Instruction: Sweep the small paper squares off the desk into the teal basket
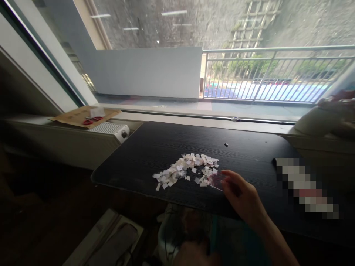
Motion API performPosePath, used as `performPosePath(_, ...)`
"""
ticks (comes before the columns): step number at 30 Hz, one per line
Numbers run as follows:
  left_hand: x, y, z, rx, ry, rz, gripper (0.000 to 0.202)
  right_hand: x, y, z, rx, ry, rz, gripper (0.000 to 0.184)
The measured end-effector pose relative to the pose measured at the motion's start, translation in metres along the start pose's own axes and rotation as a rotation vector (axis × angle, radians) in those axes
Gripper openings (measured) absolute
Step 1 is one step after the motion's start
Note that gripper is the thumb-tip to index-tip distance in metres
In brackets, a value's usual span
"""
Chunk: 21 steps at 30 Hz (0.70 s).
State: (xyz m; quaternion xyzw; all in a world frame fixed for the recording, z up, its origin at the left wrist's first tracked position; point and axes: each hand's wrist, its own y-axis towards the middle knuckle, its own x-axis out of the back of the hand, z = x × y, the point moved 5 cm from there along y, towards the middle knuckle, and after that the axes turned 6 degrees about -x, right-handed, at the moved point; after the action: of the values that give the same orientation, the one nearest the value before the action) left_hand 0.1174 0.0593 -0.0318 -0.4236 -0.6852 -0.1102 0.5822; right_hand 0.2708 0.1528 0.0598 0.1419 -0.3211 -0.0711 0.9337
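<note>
On the black table, small white paper pieces [177, 170] lie in a curved, loose pile, some overlapping. A smaller cluster of pieces [205, 176] sits at the pile's right end. My right hand [241, 190] is just right of that cluster, fingers curled toward the thumb. It grips what looks like a thin, see-through plastic piece [216, 181] with a pinkish tint and a pale lower edge, reaching the cluster. Low in the view, below the table edge, my left hand [191, 255] is dark and blurred; its fingers cannot be made out.
The black table [124, 155] stands against a window sill. A small dark scrap [226, 144] lies toward its back. A pixelated object [305, 186] is at right. Red-handled scissors [93, 120] rest on a brown envelope [74, 115] at left. Below is an open box [111, 236].
</note>
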Motion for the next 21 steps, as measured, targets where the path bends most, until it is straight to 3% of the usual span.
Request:
performPosePath(2, 0.008, 0.001, -0.005, -0.013, 0.078, 0.056, 0.016, 0.001, -0.004, -0.002, 0.002, -0.024, -0.002, 0.027)
performPosePath(5, 0.016, -0.003, -0.007, -0.002, 0.135, 0.034, 0.016, 0.005, -0.014, -0.004, -0.038, -0.037, -0.083, 0.028)
performPosePath(11, 0.013, -0.013, -0.008, -0.018, 0.174, -0.016, 0.014, 0.0, -0.017, 0.016, -0.023, -0.09, -0.077, 0.03)
performPosePath(17, 0.018, -0.013, 0.001, -0.016, 0.194, -0.069, 0.016, 0.012, -0.01, 0.022, -0.074, -0.233, -0.183, 0.033)
performPosePath(21, 0.018, -0.013, 0.003, -0.035, 0.173, -0.089, 0.016, 0.006, -0.015, 0.025, -0.061, -0.27, -0.114, 0.033)
